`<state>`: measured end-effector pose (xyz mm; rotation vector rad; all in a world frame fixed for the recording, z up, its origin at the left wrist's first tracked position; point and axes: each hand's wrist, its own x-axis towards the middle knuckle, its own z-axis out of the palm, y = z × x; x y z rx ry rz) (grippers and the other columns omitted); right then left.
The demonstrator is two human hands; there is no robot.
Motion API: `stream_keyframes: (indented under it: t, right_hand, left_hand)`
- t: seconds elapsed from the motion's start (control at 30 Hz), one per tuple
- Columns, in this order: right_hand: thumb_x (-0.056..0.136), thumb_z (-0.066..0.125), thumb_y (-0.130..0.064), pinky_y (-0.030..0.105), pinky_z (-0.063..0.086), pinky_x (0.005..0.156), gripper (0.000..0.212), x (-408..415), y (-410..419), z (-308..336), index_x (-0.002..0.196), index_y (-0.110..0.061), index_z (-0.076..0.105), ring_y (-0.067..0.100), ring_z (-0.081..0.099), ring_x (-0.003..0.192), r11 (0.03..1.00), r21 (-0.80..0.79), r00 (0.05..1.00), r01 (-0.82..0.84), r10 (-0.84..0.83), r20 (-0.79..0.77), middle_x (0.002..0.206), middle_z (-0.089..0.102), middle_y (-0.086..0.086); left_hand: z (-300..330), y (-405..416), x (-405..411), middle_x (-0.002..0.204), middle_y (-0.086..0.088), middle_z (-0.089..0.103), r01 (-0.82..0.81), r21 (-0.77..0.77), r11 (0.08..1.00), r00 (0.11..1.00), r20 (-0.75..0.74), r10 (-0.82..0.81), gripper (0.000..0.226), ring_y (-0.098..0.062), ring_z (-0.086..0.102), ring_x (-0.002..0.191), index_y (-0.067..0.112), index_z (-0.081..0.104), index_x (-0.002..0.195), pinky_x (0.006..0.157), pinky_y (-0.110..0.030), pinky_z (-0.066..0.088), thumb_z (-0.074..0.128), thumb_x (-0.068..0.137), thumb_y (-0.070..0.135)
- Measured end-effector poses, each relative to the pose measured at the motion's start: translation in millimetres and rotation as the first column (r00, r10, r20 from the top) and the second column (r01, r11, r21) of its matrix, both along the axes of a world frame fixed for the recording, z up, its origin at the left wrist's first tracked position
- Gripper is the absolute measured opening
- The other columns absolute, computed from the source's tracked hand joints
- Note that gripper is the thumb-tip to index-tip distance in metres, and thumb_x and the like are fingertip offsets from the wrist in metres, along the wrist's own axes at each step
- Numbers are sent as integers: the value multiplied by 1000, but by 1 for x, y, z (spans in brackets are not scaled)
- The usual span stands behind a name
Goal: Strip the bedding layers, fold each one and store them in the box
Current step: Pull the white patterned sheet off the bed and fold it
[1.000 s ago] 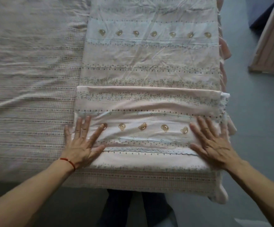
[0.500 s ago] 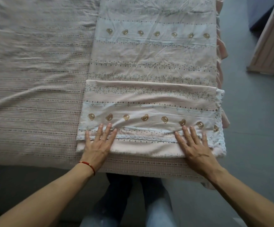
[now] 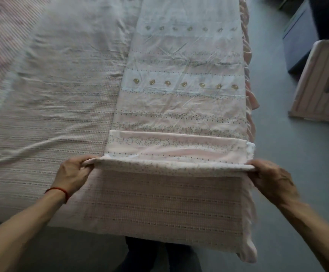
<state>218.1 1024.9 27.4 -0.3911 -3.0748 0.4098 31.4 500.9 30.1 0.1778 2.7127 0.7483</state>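
A pale pink patterned sheet (image 3: 183, 103) lies as a long strip along the right side of the bed, its near end folded over in a thick band (image 3: 177, 152). My left hand (image 3: 72, 173) grips the band's near left corner. At the near right corner, my right hand (image 3: 271, 177) grips the same edge. Both hold that edge lifted a little above the checked bedspread (image 3: 47, 107) that covers the mattress. A pink storage box (image 3: 320, 83) stands on the floor to the right of the bed.
A dark blue box-like object (image 3: 299, 34) sits on the grey floor behind the pink box. A pink ruffle hangs down the bed's right side. My legs show below the foot of the bed.
Both hands were pressing flat on the folded band. They now grip its near corners and have lifted that edge, rolling the fold farther up the bed. The view has risen.
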Motion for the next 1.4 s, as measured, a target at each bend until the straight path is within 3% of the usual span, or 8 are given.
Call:
stream_keyframes:
  t: [0.37, 0.63, 0.77, 0.87, 1.0, 1.13, 1.23, 1.4]
  right_hand:
    - [88, 77, -42, 38, 58, 72, 28, -222, 102, 35, 109, -22, 76, 21, 70, 83, 857, -470, 936, 214, -318, -154, 94, 76, 2]
    - [79, 83, -52, 42, 57, 74, 40, -317, 140, -55, 96, -17, 73, 21, 65, 78, 675, -634, 852, 378, -521, -47, 93, 74, 5]
    - [87, 81, -31, 35, 52, 69, 30, -302, 134, -99, 106, -10, 71, 21, 65, 75, 578, -672, 846, 463, -514, 141, 89, 72, 3]
    - [88, 80, -27, 28, 51, 71, 40, -266, 126, -106, 124, -17, 66, 16, 70, 87, 524, -721, 850, 452, -497, 172, 100, 72, -4]
    - [89, 77, -31, 27, 53, 56, 23, -232, 113, -92, 105, -17, 70, 18, 75, 69, 493, -685, 834, 536, -434, 341, 85, 78, 0]
    - [92, 73, -28, 28, 52, 57, 11, -209, 107, -89, 97, -19, 76, 12, 73, 67, 546, -647, 839, 533, -442, 317, 81, 79, -9]
    - [88, 76, -42, 31, 53, 67, 28, -201, 101, -91, 101, -17, 75, 16, 71, 77, 538, -628, 822, 562, -446, 354, 73, 76, -17]
    - [35, 61, -102, 30, 56, 62, 93, -177, 104, -97, 96, -35, 77, 10, 73, 77, 571, -574, 804, 587, -496, 328, 83, 78, -15]
  left_hand:
    - [30, 91, -198, 99, -4, 68, -319, 359, 877, 922, -95, 375, 24, -19, 63, 95, 34, 67, 84, 86, -34, 49, 60, 96, 14]
    - [-68, 139, -333, 117, -15, 71, -430, 438, 789, 887, 42, 460, 33, -20, 65, 99, 18, 69, 117, 87, -32, 51, 68, 87, 31]
    - [-128, 146, -313, 112, -9, 68, -465, 218, 858, 885, 77, 459, 38, -26, 63, 103, 11, 67, 121, 87, -33, 47, 67, 95, 38]
    - [-141, 137, -272, 97, -8, 72, -548, 267, 793, 832, 79, 548, 42, -28, 67, 89, 11, 68, 109, 71, -35, 51, 69, 91, 49]
    - [-129, 116, -236, 62, -5, 62, -425, 132, 896, 901, 158, 404, 56, -26, 58, 58, 8, 65, 73, 56, -32, 39, 57, 93, 61]
    - [-122, 98, -225, 70, -8, 73, -331, 98, 939, 937, 149, 315, 54, -31, 69, 67, 10, 71, 83, 62, -38, 52, 50, 94, 59]
    - [-124, 96, -226, 76, -17, 69, -319, 127, 939, 946, 107, 307, 55, -39, 67, 73, 11, 67, 87, 62, -35, 46, 43, 96, 60]
    - [-120, 106, -225, 89, -8, 67, -285, 57, 957, 958, 20, 284, 48, -31, 61, 86, 15, 65, 97, 74, -40, 46, 36, 102, 52]
